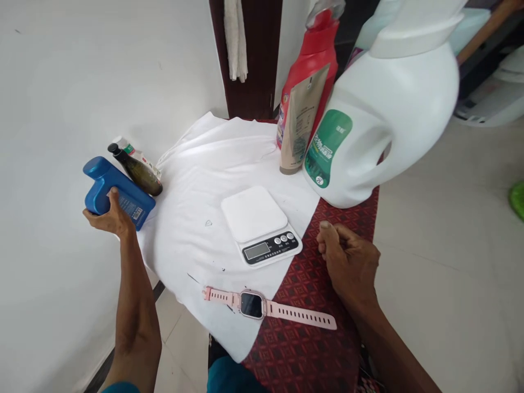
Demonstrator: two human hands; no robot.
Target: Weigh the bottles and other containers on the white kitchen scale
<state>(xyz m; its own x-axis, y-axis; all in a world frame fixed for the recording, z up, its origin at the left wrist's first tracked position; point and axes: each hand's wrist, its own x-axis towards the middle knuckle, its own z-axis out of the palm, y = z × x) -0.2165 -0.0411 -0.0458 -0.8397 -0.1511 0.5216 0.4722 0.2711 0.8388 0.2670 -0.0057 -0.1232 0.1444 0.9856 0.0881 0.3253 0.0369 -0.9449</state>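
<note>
At the left edge of the table, my left hand [112, 215] grips a blue bottle [135, 201], thumb on the near face and other fingers mostly hidden. A dark green pump-style bottle [141, 172] and a white package [123, 144] are right behind it. My right hand [350, 262] is curled into a loose fist over the right side of the table, with nothing showing in it. Between the hands lies a white kitchen scale [256, 215] with a blank display and a bare platform. A pink-strapped smartwatch [251, 304] is stretched out in front of the scale.
A large white detergent jug [368, 120], a red bottle [327, 43] and a beige tube [303, 120] stand at the back right. White cloth [192, 218] covers much of the red patterned tablecloth [311, 349]. A wall [82, 65] borders the left side.
</note>
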